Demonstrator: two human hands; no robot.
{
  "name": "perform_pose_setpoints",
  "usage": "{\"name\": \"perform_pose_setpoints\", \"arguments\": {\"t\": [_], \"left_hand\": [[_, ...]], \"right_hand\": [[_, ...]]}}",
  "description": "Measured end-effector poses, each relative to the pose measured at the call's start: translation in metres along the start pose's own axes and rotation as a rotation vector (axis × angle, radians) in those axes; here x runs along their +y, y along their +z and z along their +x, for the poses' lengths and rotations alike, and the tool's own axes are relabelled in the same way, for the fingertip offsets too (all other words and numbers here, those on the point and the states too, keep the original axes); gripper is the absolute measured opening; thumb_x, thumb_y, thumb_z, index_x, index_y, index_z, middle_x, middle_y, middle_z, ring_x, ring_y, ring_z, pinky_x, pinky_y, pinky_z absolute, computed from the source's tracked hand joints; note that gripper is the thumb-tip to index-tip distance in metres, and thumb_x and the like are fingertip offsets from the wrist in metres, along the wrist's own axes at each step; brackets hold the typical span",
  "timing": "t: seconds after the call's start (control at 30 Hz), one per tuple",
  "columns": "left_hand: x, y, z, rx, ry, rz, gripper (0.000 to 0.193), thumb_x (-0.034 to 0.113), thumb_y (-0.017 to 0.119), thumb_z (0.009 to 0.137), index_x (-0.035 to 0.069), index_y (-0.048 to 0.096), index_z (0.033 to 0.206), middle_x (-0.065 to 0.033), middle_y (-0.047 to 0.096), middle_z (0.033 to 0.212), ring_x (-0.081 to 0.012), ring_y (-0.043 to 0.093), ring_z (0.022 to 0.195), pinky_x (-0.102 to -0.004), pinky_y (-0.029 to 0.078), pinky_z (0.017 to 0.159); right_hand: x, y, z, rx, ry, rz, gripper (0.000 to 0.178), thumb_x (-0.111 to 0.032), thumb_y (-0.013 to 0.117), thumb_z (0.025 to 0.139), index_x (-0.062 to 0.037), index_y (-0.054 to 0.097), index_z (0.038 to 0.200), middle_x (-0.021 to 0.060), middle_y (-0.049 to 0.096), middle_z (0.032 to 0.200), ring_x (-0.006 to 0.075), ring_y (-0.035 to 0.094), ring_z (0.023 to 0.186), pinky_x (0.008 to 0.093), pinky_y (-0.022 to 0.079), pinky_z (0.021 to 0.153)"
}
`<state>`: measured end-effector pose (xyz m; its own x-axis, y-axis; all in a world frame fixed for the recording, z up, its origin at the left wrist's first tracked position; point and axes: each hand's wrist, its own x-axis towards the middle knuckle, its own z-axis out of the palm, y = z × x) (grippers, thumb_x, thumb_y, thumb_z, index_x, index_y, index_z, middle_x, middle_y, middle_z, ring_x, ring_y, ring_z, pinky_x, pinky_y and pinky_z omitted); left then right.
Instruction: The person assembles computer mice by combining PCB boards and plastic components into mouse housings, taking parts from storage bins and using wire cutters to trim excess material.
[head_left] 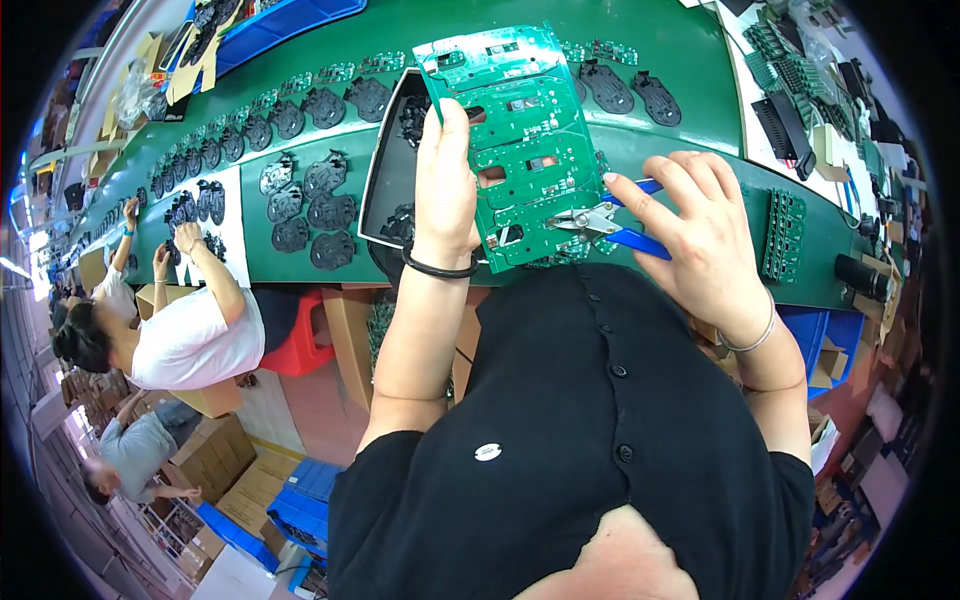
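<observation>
A large green circuit board panel [545, 185] is held up in front of me, tilted, with rows of small parts and cutouts. My left hand [447, 185] is closed on its left edge, thumb along the front face. In my right hand [697, 225] are diagonal cutters [640, 241] with blue handles and silver jaws. Those jaws lie at the lower right part of the panel; whether they touch it I cannot tell. Behind the panel, partly hidden, stands a dark open tray [385, 190] holding black parts.
Black shell parts [330, 210] and small boards lie in rows on the green table [690, 40]. Stacked boards [785, 235] sit at the right, near a black cylinder [862, 277]. Two co-workers sit at the left; another person is farther back. A blue bin [290, 30] stands at the far edge.
</observation>
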<state>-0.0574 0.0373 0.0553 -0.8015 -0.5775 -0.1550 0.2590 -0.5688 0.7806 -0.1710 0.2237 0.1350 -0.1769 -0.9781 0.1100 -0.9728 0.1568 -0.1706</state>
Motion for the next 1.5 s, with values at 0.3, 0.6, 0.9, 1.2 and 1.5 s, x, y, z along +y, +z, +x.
{"name": "perform_pose_setpoints", "arguments": {"t": [0.3, 0.6, 0.9, 1.2, 1.5], "left_hand": [[0.000, 0.000, 0.003, 0.030, -0.027, -0.134, 0.038, 0.035, 0.032, 0.097, 0.005, 0.039, 0.120, -0.0125, 0.054, 0.110, -0.0247, 0.063, 0.086, -0.0390, 0.057, 0.066], [0.003, 0.002, 0.000, 0.059, 0.010, -0.040, 0.037, 0.035, 0.034, 0.097, 0.006, 0.040, 0.119, -0.0112, 0.055, 0.108, -0.0232, 0.062, 0.088, -0.0374, 0.057, 0.066], [0.003, -0.002, 0.001, 0.078, 0.027, -0.064, 0.036, 0.034, 0.034, 0.097, 0.006, 0.039, 0.120, -0.0118, 0.055, 0.110, -0.0247, 0.062, 0.089, -0.0389, 0.057, 0.068], [-0.011, -0.023, -0.001, -0.028, -0.277, -0.407, 0.051, 0.041, 0.029, 0.096, 0.005, 0.037, 0.132, -0.0194, 0.045, 0.129, -0.0316, 0.058, 0.102, -0.0452, 0.052, 0.082], [-0.021, 0.008, -0.009, -0.088, -0.388, -0.666, 0.055, 0.044, 0.029, 0.095, -0.001, 0.046, 0.121, -0.0252, 0.022, 0.141, -0.0280, 0.066, 0.067, -0.0321, 0.056, 0.048]], "right_hand": [[0.001, 0.007, -0.002, -0.025, 0.004, -0.046, 0.059, -0.015, 0.074, 0.056, -0.0126, 0.056, 0.112, 0.0076, 0.051, 0.098, 0.0243, 0.049, 0.094, 0.0381, 0.036, 0.084], [0.005, 0.010, 0.000, 0.061, -0.003, 0.001, 0.056, -0.016, 0.074, 0.058, -0.0138, 0.057, 0.112, 0.0074, 0.051, 0.096, 0.0248, 0.049, 0.092, 0.0378, 0.037, 0.083], [0.005, 0.020, -0.002, 0.052, -0.009, 0.005, 0.057, -0.016, 0.075, 0.056, -0.0139, 0.057, 0.110, 0.0067, 0.051, 0.091, 0.0233, 0.049, 0.085, 0.0372, 0.037, 0.077], [0.023, 0.022, -0.008, 0.375, 0.210, 0.113, 0.048, -0.012, 0.072, 0.058, -0.0118, 0.063, 0.105, 0.0069, 0.054, 0.087, 0.0239, 0.052, 0.080, 0.0355, 0.039, 0.072], [0.034, 0.058, -0.002, 0.362, 0.329, 0.151, 0.044, -0.014, 0.072, 0.060, -0.0120, 0.063, 0.103, 0.0056, 0.053, 0.087, 0.0226, 0.052, 0.084, 0.0347, 0.039, 0.075]]}}
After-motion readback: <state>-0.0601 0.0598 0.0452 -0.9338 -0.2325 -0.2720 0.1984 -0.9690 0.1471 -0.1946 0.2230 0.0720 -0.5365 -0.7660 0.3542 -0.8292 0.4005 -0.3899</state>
